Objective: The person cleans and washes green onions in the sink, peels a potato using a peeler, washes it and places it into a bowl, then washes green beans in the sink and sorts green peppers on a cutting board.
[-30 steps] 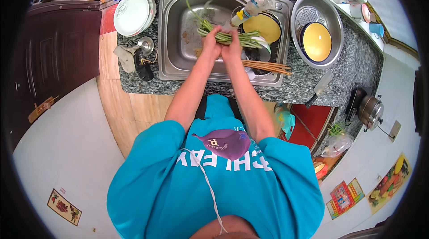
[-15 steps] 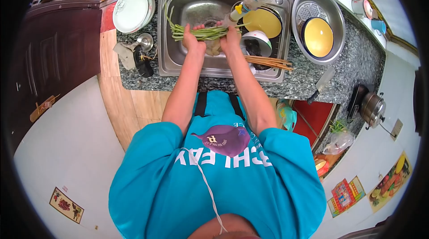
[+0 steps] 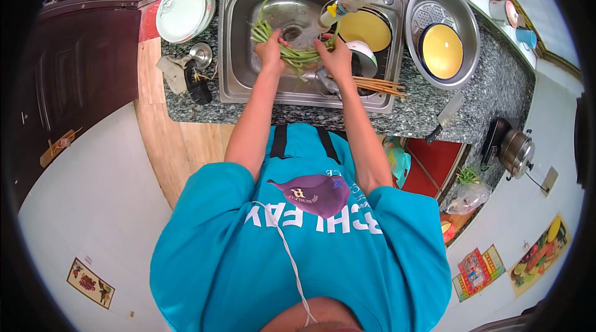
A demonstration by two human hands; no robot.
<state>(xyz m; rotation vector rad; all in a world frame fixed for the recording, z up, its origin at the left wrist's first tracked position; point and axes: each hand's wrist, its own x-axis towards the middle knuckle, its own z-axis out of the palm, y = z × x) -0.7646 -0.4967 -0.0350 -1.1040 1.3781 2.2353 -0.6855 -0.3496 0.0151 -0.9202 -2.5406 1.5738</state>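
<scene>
In the sink (image 3: 233, 93), my two hands grip a bunch of thin green vegetable stalks, probably long beans (image 3: 300, 57). My left hand (image 3: 270, 54) is closed round the left part of the bunch, with loose ends poking up and left past it. My right hand (image 3: 336, 59) holds the right end, beside a white bowl (image 3: 363, 55). The bunch sags between the hands, below the faucet (image 3: 354, 1), and water appears to run near it. Part of the fingers is hidden behind the stalks.
A yellow bowl (image 3: 367, 31) and wooden chopsticks (image 3: 380, 86) are at the sink's right side. Right of it stands a metal basin (image 3: 415, 52) with another yellow bowl (image 3: 443, 51). A knife (image 3: 448, 113) lies near the counter edge. Stacked plates (image 3: 181, 12) stand left.
The bunch has gone from nearly straight to sagging and bent, its left ends now standing higher. My right hand has moved right and slightly down; my left hand has shifted slightly right.
</scene>
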